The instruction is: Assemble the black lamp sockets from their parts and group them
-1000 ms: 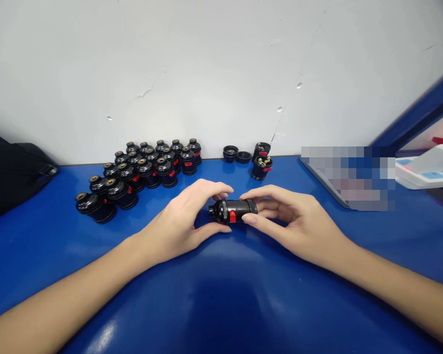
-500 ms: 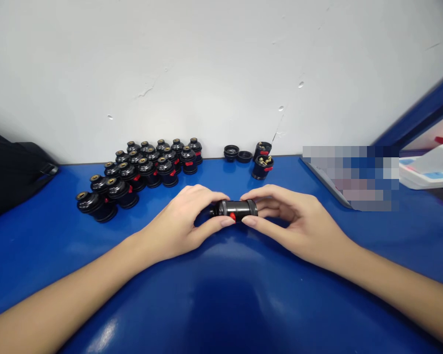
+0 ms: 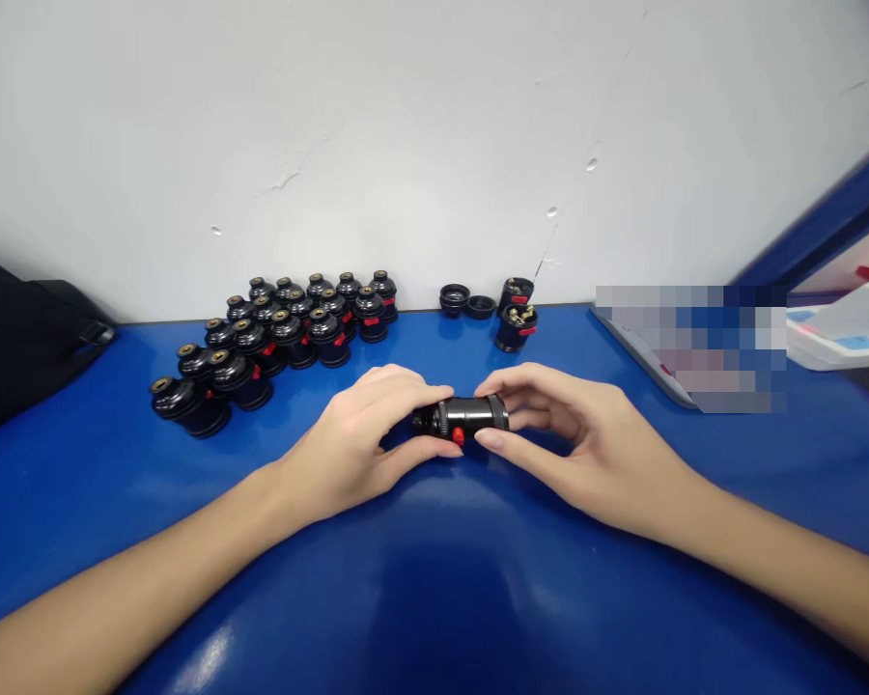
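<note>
Both hands meet over the blue tabletop [image 3: 434, 579]: the left hand [image 3: 354, 444] and right hand [image 3: 586, 449] close their fingers on opposite ends of a black lamp socket [image 3: 464, 417], held sideways so each can grip its half. Finished sockets [image 3: 275, 338] cluster at ten o'clock, loose parts [image 3: 492, 304] at one.

A lamp socket [image 3: 463, 418] lies on its side at the middle of the surface [image 3: 434, 579], between the left hand [image 3: 354, 439] at its left end and the right hand [image 3: 579, 439] at its right end, both touching it. Behind and to the left, a cluster of sockets [image 3: 275, 338] stands in rows reaching back to the wall [image 3: 406, 125], with a bag [image 3: 21, 328] at the far left edge. Behind and slightly right of the hands, two caps [image 3: 467, 301] sit beside two open sockets [image 3: 516, 317] near the wall, and a tray [image 3: 644, 362] lies further right.
</note>
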A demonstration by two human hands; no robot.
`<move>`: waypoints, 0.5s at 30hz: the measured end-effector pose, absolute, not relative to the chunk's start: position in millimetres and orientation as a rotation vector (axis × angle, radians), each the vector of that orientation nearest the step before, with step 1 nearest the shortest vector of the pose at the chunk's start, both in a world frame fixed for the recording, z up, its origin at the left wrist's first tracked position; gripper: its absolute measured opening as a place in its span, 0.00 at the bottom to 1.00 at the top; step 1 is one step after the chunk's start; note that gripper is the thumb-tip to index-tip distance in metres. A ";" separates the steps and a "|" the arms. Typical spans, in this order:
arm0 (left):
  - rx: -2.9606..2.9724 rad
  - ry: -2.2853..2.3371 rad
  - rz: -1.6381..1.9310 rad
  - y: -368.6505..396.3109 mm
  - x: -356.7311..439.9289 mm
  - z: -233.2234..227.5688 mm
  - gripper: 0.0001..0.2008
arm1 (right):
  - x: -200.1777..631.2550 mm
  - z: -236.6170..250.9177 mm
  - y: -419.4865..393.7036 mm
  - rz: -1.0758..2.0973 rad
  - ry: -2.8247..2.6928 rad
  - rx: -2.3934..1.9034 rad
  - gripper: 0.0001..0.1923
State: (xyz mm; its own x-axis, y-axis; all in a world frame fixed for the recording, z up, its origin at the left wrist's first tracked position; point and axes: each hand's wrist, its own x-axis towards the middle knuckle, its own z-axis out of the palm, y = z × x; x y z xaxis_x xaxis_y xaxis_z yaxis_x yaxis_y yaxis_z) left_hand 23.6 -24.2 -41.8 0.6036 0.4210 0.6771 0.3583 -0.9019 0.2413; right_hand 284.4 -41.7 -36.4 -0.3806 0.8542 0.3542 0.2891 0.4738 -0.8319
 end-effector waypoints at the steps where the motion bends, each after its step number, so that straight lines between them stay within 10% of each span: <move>1: 2.757 0.659 1.196 -24.0 23.5 -42.0 0.21 | 284.0 -36.3 -41.8 0.907 -1.881 -0.963 0.14; 15: 2.594 0.743 1.242 -30.3 33.5 -37.9 0.20 | 283.7 -43.5 -37.9 0.681 -2.091 -0.957 0.12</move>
State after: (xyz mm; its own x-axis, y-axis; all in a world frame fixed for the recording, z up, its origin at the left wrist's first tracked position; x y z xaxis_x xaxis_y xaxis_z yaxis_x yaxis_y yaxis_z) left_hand 33.5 -30.3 -37.9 0.5287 0.5053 0.6820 0.3626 -0.8609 0.3568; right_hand 283.7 -37.9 -43.5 -0.4603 0.7959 0.3932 0.4116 0.5837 -0.6999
